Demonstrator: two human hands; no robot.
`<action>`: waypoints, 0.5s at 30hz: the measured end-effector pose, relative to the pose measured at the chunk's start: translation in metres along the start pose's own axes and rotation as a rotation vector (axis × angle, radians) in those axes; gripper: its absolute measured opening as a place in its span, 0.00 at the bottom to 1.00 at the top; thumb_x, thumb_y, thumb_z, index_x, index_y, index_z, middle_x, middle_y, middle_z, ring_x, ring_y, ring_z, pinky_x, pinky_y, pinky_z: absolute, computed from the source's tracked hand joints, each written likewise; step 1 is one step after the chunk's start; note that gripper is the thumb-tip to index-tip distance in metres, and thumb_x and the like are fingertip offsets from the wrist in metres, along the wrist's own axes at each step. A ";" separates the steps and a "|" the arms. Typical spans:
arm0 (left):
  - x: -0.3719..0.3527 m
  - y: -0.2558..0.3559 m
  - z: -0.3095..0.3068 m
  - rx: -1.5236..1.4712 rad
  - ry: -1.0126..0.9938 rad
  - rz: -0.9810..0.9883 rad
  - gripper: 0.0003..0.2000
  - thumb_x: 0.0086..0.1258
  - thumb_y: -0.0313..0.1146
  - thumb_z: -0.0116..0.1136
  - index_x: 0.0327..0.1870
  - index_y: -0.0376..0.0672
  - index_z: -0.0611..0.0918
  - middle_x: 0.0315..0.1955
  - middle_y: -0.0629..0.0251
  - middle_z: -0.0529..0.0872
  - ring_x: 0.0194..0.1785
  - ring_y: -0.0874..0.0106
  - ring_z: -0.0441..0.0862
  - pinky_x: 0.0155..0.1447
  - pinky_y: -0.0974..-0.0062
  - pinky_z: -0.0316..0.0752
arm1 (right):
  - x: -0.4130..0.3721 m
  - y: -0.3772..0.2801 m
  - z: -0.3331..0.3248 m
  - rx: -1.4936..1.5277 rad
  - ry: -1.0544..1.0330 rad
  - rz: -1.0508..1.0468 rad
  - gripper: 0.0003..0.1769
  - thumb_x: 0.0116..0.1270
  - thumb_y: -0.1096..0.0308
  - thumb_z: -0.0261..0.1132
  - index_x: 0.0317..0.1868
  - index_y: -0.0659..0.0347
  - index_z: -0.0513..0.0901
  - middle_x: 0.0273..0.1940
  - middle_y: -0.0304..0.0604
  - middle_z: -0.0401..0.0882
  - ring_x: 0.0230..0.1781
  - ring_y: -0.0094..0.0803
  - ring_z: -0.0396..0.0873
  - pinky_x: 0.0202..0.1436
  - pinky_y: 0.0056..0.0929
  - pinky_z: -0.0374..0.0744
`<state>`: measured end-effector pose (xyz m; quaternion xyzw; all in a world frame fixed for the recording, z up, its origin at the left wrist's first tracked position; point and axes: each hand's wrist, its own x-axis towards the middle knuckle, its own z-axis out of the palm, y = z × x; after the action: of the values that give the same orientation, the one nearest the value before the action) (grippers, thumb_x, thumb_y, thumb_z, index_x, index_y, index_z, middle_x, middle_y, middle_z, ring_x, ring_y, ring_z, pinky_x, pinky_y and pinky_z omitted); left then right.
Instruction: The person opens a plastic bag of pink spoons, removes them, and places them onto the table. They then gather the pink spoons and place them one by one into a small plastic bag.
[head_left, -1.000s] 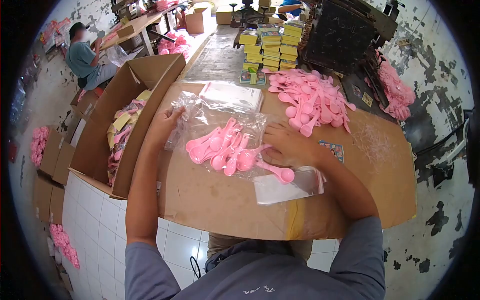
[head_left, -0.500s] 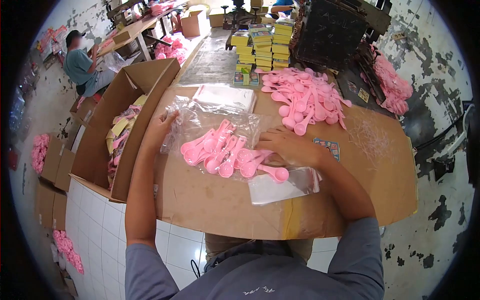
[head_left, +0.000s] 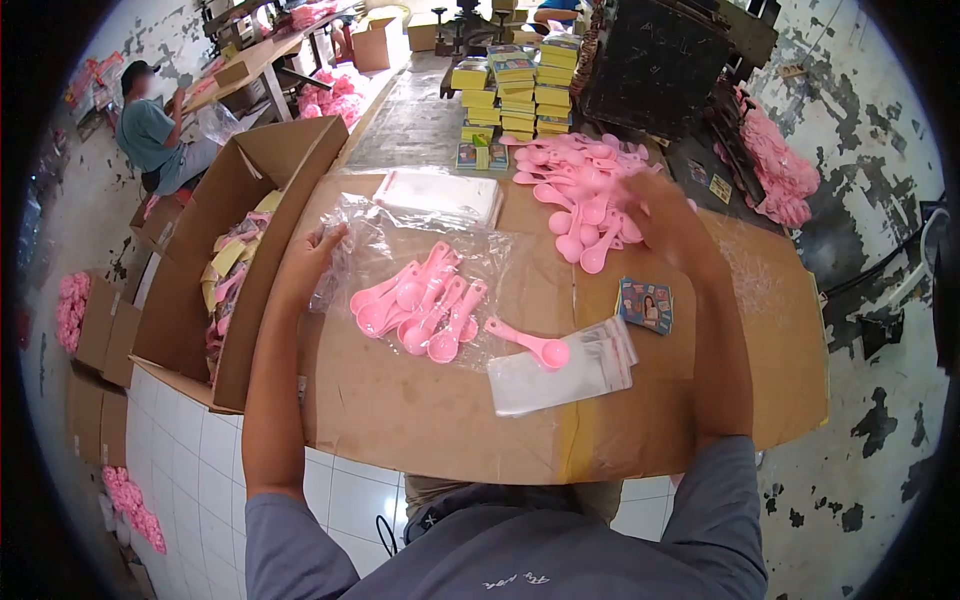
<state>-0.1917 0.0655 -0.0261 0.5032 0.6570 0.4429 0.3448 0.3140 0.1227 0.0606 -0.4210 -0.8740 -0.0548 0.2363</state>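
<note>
Where the counter (head_left: 400, 430) spreads widest, cardboard covers its top; a long open carton (head_left: 262, 265) stands along its left side. Item: heap of pink measuring spoons (head_left: 575, 165), at the rear right of the cardboard, bowls and handles tangled; best drawn from at its near edge, one handle at a time, so that neighbours do not slide. Item: large clear bag (head_left: 375, 228), lying flat, crumpled towards the left, a cluster of spoons (head_left: 430, 310) visible through its film; a light, steady hold on the edge should serve, as a hard tug could scatter the cluster. Item: right hand (head_left: 650, 205), at the heap's right side, blurred by motion; how far its fingers open, and whether they have hold of a spoon, cannot be told. Item: left hand (head_left: 325, 245), fingers drawn nearly closed on the left edge of the bag, rightly clear of the spoons. Item: small clear sleeves (head_left: 570, 385), fanned at the near middle, likely to slip if brushed by the returning forearm. Item: picture card packet (head_left: 645, 305), just beyond the sleeves' right end. Item: single spoon (head_left: 550, 352), apart from the cluster, its bowl overlapping the sleeves; a lift by the handle would disturb them least.
</note>
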 end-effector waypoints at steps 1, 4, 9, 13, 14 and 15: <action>0.000 0.001 0.000 0.021 0.001 -0.007 0.20 0.75 0.54 0.65 0.42 0.43 0.85 0.23 0.81 0.66 0.27 0.84 0.61 0.32 0.78 0.57 | 0.003 -0.002 0.002 -0.138 0.231 0.014 0.21 0.72 0.65 0.68 0.63 0.61 0.81 0.61 0.53 0.82 0.63 0.51 0.78 0.70 0.45 0.74; 0.002 -0.005 0.000 0.029 0.036 0.001 0.20 0.75 0.54 0.64 0.40 0.44 0.85 0.23 0.81 0.67 0.27 0.84 0.61 0.32 0.78 0.57 | 0.006 -0.020 -0.004 -0.054 0.081 -0.029 0.16 0.72 0.65 0.68 0.55 0.63 0.84 0.54 0.52 0.84 0.58 0.50 0.81 0.66 0.45 0.76; 0.001 -0.002 0.001 0.032 0.022 -0.009 0.20 0.75 0.54 0.65 0.38 0.44 0.84 0.23 0.80 0.67 0.27 0.84 0.62 0.32 0.78 0.58 | -0.016 -0.098 0.007 0.616 -0.730 0.064 0.15 0.68 0.62 0.70 0.50 0.62 0.83 0.48 0.50 0.85 0.53 0.49 0.82 0.60 0.45 0.77; -0.002 0.000 0.002 0.033 0.048 0.003 0.20 0.75 0.55 0.65 0.37 0.45 0.84 0.24 0.80 0.68 0.27 0.83 0.62 0.33 0.79 0.60 | -0.027 -0.117 0.039 0.358 -0.695 -0.140 0.18 0.68 0.62 0.69 0.54 0.62 0.80 0.51 0.50 0.84 0.55 0.50 0.81 0.62 0.48 0.77; -0.003 0.000 0.001 0.037 0.046 0.002 0.20 0.75 0.54 0.65 0.37 0.44 0.84 0.24 0.80 0.68 0.28 0.83 0.62 0.33 0.79 0.60 | -0.024 -0.115 0.040 0.341 -0.699 -0.129 0.19 0.68 0.63 0.68 0.55 0.61 0.80 0.52 0.50 0.83 0.56 0.50 0.81 0.63 0.49 0.76; -0.002 0.000 0.001 0.040 0.043 0.001 0.20 0.75 0.54 0.65 0.38 0.44 0.84 0.24 0.80 0.68 0.28 0.83 0.62 0.33 0.79 0.60 | -0.022 -0.114 0.040 0.322 -0.703 -0.119 0.19 0.68 0.64 0.68 0.56 0.61 0.79 0.52 0.50 0.83 0.57 0.50 0.81 0.63 0.49 0.76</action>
<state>-0.1904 0.0635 -0.0266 0.5005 0.6728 0.4408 0.3203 0.2245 0.0459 0.0263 -0.3203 -0.9219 0.2171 -0.0181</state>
